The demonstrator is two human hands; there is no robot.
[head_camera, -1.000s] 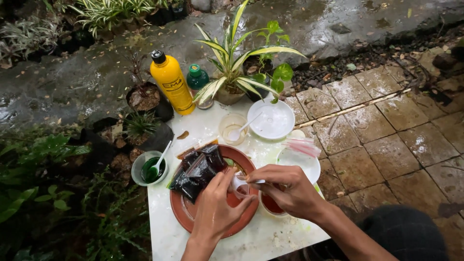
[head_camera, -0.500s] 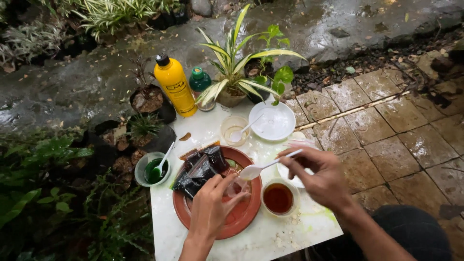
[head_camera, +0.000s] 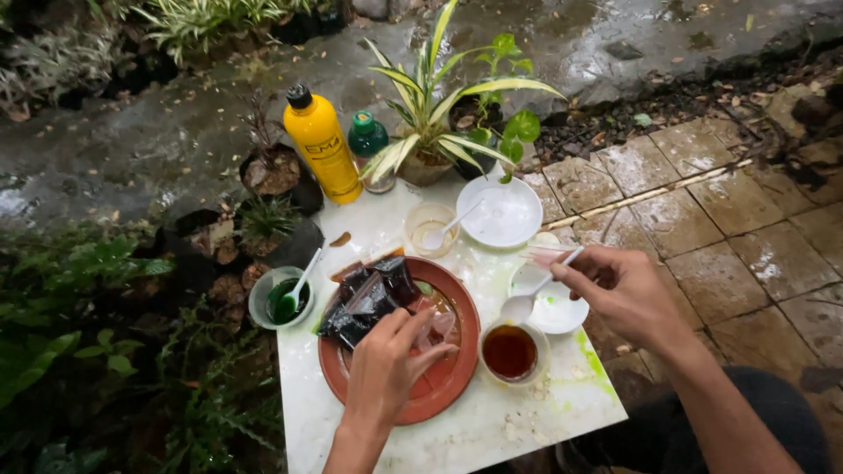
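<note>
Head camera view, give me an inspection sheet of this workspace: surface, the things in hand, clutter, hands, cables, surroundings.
Surface: small white table, wet, with green smears and crumbs near its right edge.
Things in hand: white spoon held above a cup of brown liquid; clear pieces on a red-brown plate beside dark packets.
Clutter: yellow bottle, green bottle, cup of green liquid with spoon, clear cup, two white dishes.
Hands: left hand touches the pieces on the plate; right hand has a closed grip on the spoon.
Cables: nothing seen.
Surroundings: potted plants, wet paving, damp ground.
</note>
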